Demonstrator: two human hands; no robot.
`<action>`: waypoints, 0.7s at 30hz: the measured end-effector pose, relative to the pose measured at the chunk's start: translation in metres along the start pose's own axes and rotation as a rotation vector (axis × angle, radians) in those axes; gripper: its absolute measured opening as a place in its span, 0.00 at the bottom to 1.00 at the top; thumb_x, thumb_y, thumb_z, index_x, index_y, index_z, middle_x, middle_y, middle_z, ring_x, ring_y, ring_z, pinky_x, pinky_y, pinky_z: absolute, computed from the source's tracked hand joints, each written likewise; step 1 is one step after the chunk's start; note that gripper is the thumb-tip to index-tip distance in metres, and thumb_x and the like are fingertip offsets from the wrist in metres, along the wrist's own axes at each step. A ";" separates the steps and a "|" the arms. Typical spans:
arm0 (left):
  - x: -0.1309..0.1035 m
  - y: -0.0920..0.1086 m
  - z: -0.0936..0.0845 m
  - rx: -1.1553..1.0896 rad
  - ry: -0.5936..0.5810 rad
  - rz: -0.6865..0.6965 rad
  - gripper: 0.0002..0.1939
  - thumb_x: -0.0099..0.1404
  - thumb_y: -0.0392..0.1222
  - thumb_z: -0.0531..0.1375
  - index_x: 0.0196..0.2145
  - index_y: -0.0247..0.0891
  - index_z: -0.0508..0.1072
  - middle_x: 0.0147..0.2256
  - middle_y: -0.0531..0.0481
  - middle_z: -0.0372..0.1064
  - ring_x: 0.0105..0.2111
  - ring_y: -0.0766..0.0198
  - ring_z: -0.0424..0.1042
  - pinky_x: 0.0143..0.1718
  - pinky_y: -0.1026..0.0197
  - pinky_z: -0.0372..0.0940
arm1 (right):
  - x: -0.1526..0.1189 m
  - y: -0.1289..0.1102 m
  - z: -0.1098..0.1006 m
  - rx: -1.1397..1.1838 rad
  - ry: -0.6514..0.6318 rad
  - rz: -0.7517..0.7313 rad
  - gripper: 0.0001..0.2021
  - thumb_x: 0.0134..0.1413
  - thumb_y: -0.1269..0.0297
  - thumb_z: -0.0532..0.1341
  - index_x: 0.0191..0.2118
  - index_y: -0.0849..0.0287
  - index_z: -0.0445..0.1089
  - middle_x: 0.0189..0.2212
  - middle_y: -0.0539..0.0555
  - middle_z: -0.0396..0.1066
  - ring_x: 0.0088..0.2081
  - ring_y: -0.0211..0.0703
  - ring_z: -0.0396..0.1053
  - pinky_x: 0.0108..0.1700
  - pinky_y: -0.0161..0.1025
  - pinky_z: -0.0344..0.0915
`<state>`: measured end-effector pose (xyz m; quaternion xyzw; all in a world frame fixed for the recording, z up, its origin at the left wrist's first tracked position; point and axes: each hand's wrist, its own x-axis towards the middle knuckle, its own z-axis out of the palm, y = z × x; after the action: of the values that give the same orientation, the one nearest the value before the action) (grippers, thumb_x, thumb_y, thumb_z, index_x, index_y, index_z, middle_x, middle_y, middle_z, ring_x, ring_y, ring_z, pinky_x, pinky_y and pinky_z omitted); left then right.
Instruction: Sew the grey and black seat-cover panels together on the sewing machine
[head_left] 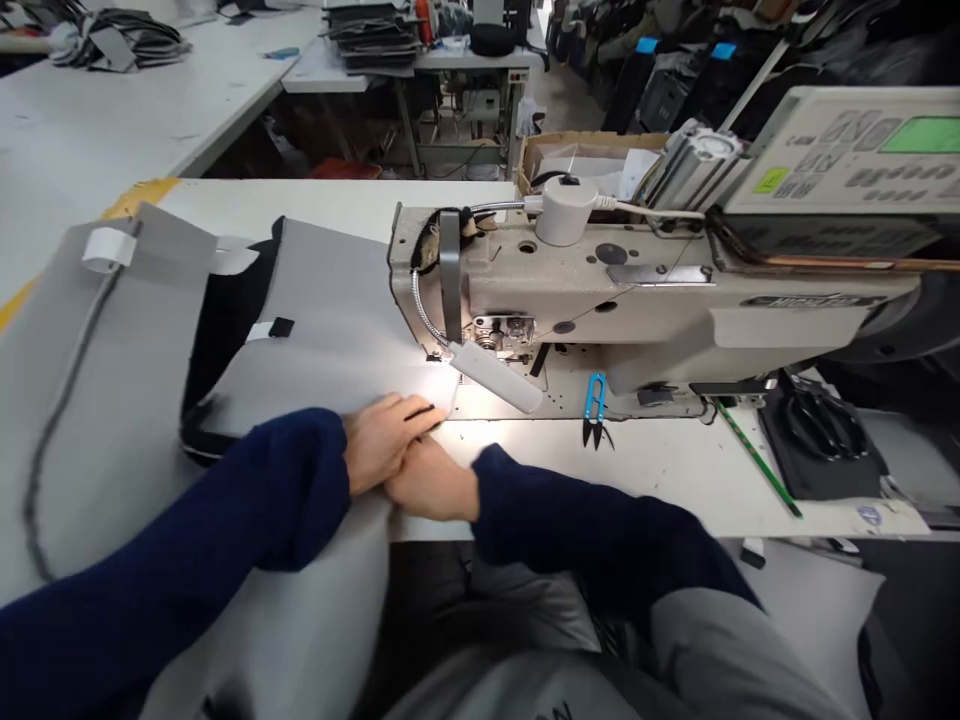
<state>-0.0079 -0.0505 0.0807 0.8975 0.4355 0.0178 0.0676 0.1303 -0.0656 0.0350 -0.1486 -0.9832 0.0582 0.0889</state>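
A large light grey fabric piece [330, 285] with black edging lies to the left of the sewing machine [585, 280], its right corner under the lit needle area. My left hand [386, 440] is closed on the near edge of that fabric, fingers bent over it. Just below and touching it, my right hand [433, 482] is closed like a fist on the same edge; its fingertips are hidden. A white tab with a black patch [281, 327] shows on the fabric. More grey fabric [322, 600] hangs over the table's front edge towards my lap.
Blue thread snips [595, 408] lie right of the needle area. A green pencil [757, 457] and black-handled scissors [821, 420] are farther right. The machine's control panel [847, 150] stands at the upper right. Behind are a cardboard box [540, 150] and stacked dark pieces [373, 35].
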 end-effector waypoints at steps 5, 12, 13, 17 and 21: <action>-0.004 0.016 0.014 0.159 -0.080 -0.062 0.22 0.56 0.29 0.54 0.48 0.45 0.70 0.45 0.48 0.67 0.38 0.56 0.64 0.30 0.57 0.61 | -0.056 -0.012 0.001 -0.173 0.168 -0.049 0.14 0.62 0.73 0.48 0.47 0.73 0.66 0.44 0.69 0.70 0.46 0.53 0.68 0.53 0.54 0.57; 0.001 0.014 0.005 0.285 -0.170 0.062 0.16 0.67 0.37 0.51 0.50 0.42 0.69 0.58 0.49 0.60 0.36 0.59 0.64 0.31 0.58 0.61 | -0.065 -0.021 -0.007 -0.363 0.125 -0.049 0.15 0.54 0.77 0.51 0.42 0.84 0.69 0.41 0.81 0.71 0.39 0.60 0.73 0.37 0.53 0.63; 0.000 0.014 0.006 0.292 -0.192 0.070 0.16 0.67 0.37 0.51 0.52 0.41 0.68 0.59 0.49 0.59 0.36 0.59 0.64 0.32 0.57 0.61 | -0.064 -0.022 -0.010 -0.371 0.105 -0.038 0.15 0.54 0.78 0.51 0.42 0.84 0.69 0.40 0.81 0.71 0.38 0.59 0.73 0.36 0.52 0.64; -0.003 0.015 0.016 0.259 -0.239 0.024 0.19 0.69 0.37 0.48 0.55 0.40 0.66 0.59 0.48 0.60 0.38 0.58 0.64 0.36 0.57 0.61 | -0.062 -0.023 -0.014 -0.388 0.082 -0.010 0.15 0.53 0.79 0.51 0.42 0.82 0.70 0.40 0.80 0.71 0.36 0.58 0.74 0.34 0.51 0.64; 0.003 0.015 0.027 0.177 -0.215 -0.018 0.20 0.67 0.34 0.48 0.56 0.40 0.64 0.59 0.47 0.58 0.41 0.59 0.64 0.42 0.56 0.61 | -0.057 -0.018 -0.010 -0.391 0.089 0.033 0.14 0.52 0.80 0.52 0.42 0.81 0.70 0.41 0.80 0.71 0.39 0.59 0.74 0.38 0.52 0.65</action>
<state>0.0084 -0.0606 0.0564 0.8927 0.4336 -0.1178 0.0346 0.1808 -0.0994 0.0387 -0.1813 -0.9684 -0.1388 0.1006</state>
